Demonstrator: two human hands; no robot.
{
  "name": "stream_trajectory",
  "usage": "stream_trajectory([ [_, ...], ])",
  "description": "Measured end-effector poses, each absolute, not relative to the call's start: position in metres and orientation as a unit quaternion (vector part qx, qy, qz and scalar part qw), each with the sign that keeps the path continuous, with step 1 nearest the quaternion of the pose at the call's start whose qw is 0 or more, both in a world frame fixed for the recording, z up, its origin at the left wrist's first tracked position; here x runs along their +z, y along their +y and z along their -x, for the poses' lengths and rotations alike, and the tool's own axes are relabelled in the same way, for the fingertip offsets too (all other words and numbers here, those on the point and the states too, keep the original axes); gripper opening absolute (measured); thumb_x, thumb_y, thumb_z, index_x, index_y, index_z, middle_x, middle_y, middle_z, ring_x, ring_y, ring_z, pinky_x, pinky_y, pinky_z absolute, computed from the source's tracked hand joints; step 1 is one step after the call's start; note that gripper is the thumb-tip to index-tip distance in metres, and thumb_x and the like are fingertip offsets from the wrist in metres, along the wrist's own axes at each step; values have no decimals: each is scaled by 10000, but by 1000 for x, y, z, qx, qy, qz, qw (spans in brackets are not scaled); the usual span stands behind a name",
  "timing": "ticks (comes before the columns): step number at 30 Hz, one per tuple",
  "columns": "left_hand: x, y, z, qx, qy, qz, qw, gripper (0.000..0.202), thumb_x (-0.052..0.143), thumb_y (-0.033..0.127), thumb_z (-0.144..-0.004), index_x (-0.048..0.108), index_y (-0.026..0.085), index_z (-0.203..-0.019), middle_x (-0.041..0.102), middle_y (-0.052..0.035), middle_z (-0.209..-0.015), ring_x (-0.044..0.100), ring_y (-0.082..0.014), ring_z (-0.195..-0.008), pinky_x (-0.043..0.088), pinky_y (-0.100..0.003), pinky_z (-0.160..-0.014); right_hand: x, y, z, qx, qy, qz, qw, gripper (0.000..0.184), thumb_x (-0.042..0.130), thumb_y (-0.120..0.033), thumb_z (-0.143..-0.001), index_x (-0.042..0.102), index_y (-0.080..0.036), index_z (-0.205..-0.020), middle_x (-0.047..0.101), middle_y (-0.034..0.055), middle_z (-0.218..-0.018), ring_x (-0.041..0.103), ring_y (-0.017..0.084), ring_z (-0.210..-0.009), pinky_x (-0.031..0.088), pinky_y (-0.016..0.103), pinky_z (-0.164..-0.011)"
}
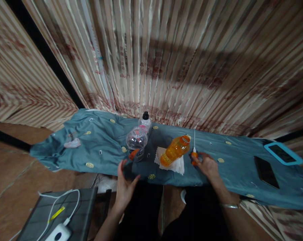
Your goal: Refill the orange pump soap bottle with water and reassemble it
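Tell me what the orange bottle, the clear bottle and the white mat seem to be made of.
Orange bottle: probably glossy plastic; light shows through its tinted wall, though glass isn't ruled out.
Clear bottle: likely shiny plastic, transparent with bright highlights.
White mat: fabric or paper, matte, with a scalloped edge; I can't tell which.

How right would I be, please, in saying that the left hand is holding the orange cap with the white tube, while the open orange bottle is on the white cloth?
Not quite: the head view shows the right hand, not the left hand, holding the orange cap with the white tube. The open orange bottle is indeed on the white cloth.
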State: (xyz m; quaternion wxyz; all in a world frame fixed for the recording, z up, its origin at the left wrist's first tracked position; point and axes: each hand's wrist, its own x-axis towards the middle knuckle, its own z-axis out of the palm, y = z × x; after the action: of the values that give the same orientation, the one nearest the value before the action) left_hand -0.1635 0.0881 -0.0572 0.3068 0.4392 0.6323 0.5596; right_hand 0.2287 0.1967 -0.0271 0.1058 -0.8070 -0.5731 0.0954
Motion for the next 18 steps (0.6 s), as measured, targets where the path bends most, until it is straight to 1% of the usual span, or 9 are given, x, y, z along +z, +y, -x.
stream_trajectory([
  [2, -60, 69, 150, 541, 619, -447, 352, 784, 815, 450, -832, 440, 285, -1500, 559, -140, -1541, 549, -362, -1474, 384, -619, -1284, -28, 207, -224, 82, -573, 813, 65, 394, 679, -517, -990, 681, -184, -1200, 702, 87, -1223, 686, 228, -1104, 570, 488, -1008],
  [5, -57, 69, 126, 529, 563, -489, 405, 735, 836, 399, -809, 518, 272, -1459, 573, -140, -1533, 544, -378, -1475, 377, -620, -1288, -29, 220, -217, 80, -570, 817, 32, 376, 678, -517, -990, 690, -175, -1147, 712, 77, -1167, 693, 215, -1061, 582, 465, -972],
  [7, -49, 84, 109, 525, 522, -510, 438, 781, 869, 363, -774, 523, 258, -1466, 560, -150, -1550, 518, -392, -1495, 356, -621, -1300, -27, 225, -212, 88, -564, 821, 28, 361, 679, -510, -992, 693, -179, -1135, 714, 72, -1157, 694, 210, -1049, 587, 454, -959],
  [9, -38, 107, 91, 528, 486, -522, 461, 879, 910, 331, -721, 501, 259, -1496, 527, -148, -1585, 459, -406, -1538, 306, -639, -1320, -23, 227, -210, 101, -554, 826, 38, 347, 672, -502, -998, 694, -182, -1131, 714, 69, -1150, 695, 206, -1039, 589, 447, -951],
  [12, -23, 144, 65, 528, 449, -539, 479, 1040, 959, 288, -641, 447, 249, -1546, 467, -163, -1638, 383, -423, -1579, 217, -659, -1347, -12, 221, -212, 120, -531, 835, 79, 333, 661, -490, -1007, 691, -187, -1142, 712, 68, -1150, 693, 202, -1036, 590, 438, -945],
  [14, -17, 164, 50, 520, 452, -537, 486, 1105, 987, 267, -591, 440, 251, -1551, 443, -163, -1656, 365, -429, -1586, 209, -652, -1352, -1, 211, -216, 138, -514, 838, 120, 324, 662, -478, -1009, 687, -190, -1156, 711, 61, -1122, 694, 195, -1008, 593, 427, -927],
  [15, -17, 172, 43, 520, 446, -540, 489, 1126, 996, 257, -568, 441, 242, -1547, 459, -165, -1642, 389, -430, -1569, 220, -650, -1349, 5, 204, -218, 150, -505, 838, 144, 325, 666, -476, -1007, 685, -191, -1163, 711, 52, -1091, 693, 188, -973, 595, 419, -908],
  [16, -17, 179, 38, 522, 439, -541, 492, 1134, 1000, 249, -552, 445, 231, -1541, 492, -168, -1610, 423, -429, -1545, 242, -648, -1342, 11, 195, -221, 165, -496, 835, 172, 338, 667, -483, -1004, 682, -190, -1172, 711, 42, -1049, 692, 180, -924, 598, 409, -880],
  [18, -22, 188, 32, 521, 431, -549, 492, 1027, 964, 250, -611, 474, 230, -1514, 548, -160, -1559, 478, -416, -1504, 286, -641, -1325, 26, 172, -224, 205, -480, 819, 238, 443, 663, -575, -981, 682, -182, -1184, 709, 27, -964, 681, 164, -817, 603, 386, -805],
])
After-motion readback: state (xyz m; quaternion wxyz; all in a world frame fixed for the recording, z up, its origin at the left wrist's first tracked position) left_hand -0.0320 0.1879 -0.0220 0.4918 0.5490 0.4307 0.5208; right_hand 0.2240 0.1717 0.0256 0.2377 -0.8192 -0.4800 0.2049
